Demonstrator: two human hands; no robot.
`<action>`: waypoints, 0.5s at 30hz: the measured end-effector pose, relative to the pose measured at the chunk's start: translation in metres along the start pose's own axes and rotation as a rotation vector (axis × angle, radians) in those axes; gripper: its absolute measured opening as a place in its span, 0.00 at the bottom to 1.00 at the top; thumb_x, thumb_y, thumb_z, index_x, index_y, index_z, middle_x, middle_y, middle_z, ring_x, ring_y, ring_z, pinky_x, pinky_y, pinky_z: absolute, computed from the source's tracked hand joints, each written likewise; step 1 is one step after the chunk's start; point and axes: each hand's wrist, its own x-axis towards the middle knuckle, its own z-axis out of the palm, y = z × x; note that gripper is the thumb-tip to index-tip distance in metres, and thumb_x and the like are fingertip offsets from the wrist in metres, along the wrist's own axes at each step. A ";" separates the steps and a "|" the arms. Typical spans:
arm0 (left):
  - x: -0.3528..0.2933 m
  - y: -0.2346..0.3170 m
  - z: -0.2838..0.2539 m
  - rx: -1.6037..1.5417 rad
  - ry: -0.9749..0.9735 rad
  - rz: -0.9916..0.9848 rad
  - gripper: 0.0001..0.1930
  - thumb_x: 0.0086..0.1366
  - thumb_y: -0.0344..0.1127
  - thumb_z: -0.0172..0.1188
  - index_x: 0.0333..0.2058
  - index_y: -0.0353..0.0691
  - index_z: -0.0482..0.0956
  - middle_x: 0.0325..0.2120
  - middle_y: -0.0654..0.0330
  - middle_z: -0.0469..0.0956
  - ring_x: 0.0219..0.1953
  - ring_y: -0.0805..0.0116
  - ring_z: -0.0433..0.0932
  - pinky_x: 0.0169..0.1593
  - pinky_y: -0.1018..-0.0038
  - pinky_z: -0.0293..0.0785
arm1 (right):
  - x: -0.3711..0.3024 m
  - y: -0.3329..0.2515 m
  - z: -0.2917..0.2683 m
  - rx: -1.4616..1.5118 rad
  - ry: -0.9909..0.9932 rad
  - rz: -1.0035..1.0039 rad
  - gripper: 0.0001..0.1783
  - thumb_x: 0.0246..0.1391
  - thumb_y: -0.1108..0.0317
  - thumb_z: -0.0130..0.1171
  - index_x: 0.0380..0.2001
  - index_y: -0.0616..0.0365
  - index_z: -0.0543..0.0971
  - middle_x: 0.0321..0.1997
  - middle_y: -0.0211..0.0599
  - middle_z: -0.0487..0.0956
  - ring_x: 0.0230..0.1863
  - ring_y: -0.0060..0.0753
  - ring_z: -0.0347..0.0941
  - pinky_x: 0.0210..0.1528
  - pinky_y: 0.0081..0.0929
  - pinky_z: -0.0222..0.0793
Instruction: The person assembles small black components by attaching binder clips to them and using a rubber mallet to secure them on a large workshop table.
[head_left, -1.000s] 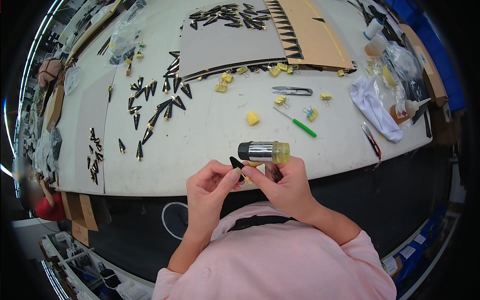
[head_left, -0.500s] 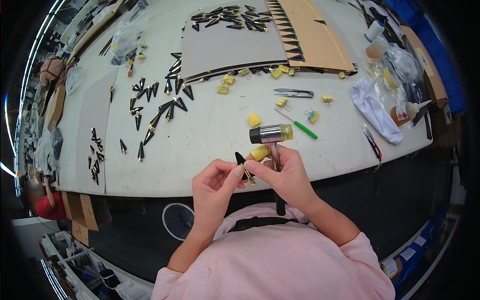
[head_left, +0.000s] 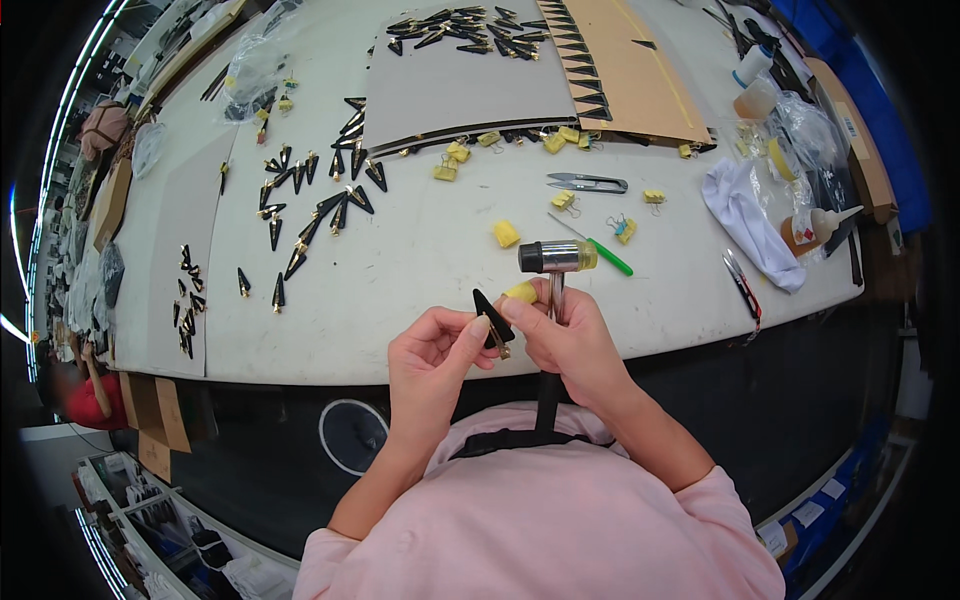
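My left hand (head_left: 432,365) pinches a black triangular hair clip (head_left: 486,307) between thumb and fingers, its point upward and its gold metal end low. My right hand (head_left: 580,345) is closed around the handle of a small mallet (head_left: 547,257), whose metal head has one black and one yellow face. The mallet head stands above that hand, and the dark handle runs down toward my waist. A yellow wrap (head_left: 522,292) covers a right fingertip. The right thumb tip is at the clip's edge; whether it touches, I cannot tell.
More black clips (head_left: 335,210) lie scattered at left, others on a grey board (head_left: 470,90). Yellow-covered binder clips (head_left: 506,234), thread snips (head_left: 587,184), a green-handled awl (head_left: 610,257) and a white cloth (head_left: 750,225) lie beyond my hands and to the right.
The clip has turned in my left fingers, showing more of its black face. My right thumb has shifted slightly, and the mallet head has moved a little right and away from me.
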 end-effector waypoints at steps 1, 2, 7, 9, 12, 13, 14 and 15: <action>0.000 0.000 0.000 0.006 -0.003 0.005 0.05 0.65 0.30 0.59 0.32 0.33 0.76 0.26 0.59 0.78 0.27 0.76 0.77 0.33 0.81 0.73 | 0.000 0.001 0.000 -0.002 -0.003 0.001 0.07 0.58 0.68 0.59 0.35 0.60 0.76 0.17 0.16 0.64 0.13 0.05 0.50 0.14 0.13 0.40; 0.000 0.001 0.000 0.005 0.001 0.007 0.05 0.65 0.30 0.59 0.32 0.33 0.76 0.26 0.59 0.78 0.27 0.76 0.77 0.33 0.81 0.73 | 0.001 0.003 0.001 -0.106 0.012 -0.065 0.08 0.56 0.69 0.61 0.37 0.61 0.77 0.18 0.16 0.66 0.13 0.05 0.51 0.14 0.13 0.41; 0.008 0.003 -0.012 -0.112 -0.128 -0.099 0.08 0.69 0.33 0.54 0.34 0.34 0.75 0.29 0.58 0.78 0.30 0.75 0.77 0.36 0.79 0.73 | -0.004 -0.005 0.001 -0.163 0.029 -0.110 0.12 0.53 0.67 0.64 0.39 0.62 0.79 0.28 0.26 0.77 0.24 0.08 0.65 0.23 0.11 0.55; 0.010 0.004 -0.015 -0.148 -0.156 -0.101 0.09 0.70 0.35 0.53 0.36 0.34 0.76 0.30 0.60 0.79 0.32 0.76 0.76 0.40 0.78 0.74 | -0.003 -0.005 0.000 -0.180 0.046 -0.074 0.12 0.53 0.67 0.65 0.38 0.62 0.79 0.27 0.26 0.77 0.24 0.08 0.65 0.23 0.11 0.55; 0.012 0.005 -0.016 -0.143 -0.157 -0.127 0.09 0.69 0.34 0.54 0.37 0.34 0.76 0.30 0.60 0.79 0.32 0.76 0.76 0.40 0.79 0.74 | -0.003 -0.005 0.001 -0.142 0.037 -0.054 0.11 0.53 0.67 0.64 0.38 0.62 0.79 0.26 0.24 0.76 0.20 0.07 0.61 0.19 0.11 0.51; 0.012 0.004 -0.016 -0.150 -0.159 -0.120 0.09 0.69 0.35 0.54 0.37 0.34 0.76 0.30 0.60 0.79 0.32 0.76 0.76 0.40 0.79 0.74 | -0.004 -0.005 0.001 -0.108 0.031 -0.037 0.11 0.53 0.67 0.64 0.38 0.61 0.79 0.26 0.24 0.76 0.19 0.06 0.59 0.17 0.11 0.49; 0.012 0.004 -0.017 -0.158 -0.162 -0.113 0.09 0.69 0.35 0.54 0.38 0.34 0.76 0.31 0.60 0.79 0.31 0.77 0.76 0.40 0.79 0.74 | -0.004 -0.005 0.001 -0.110 0.031 -0.035 0.11 0.53 0.67 0.64 0.38 0.61 0.79 0.26 0.24 0.76 0.19 0.06 0.59 0.17 0.11 0.49; 0.012 0.004 -0.016 -0.159 -0.162 -0.114 0.09 0.69 0.35 0.54 0.38 0.34 0.76 0.31 0.60 0.79 0.31 0.77 0.76 0.40 0.79 0.74 | -0.003 -0.004 0.001 -0.097 0.030 -0.033 0.11 0.54 0.67 0.64 0.37 0.61 0.79 0.26 0.23 0.75 0.18 0.06 0.58 0.17 0.11 0.48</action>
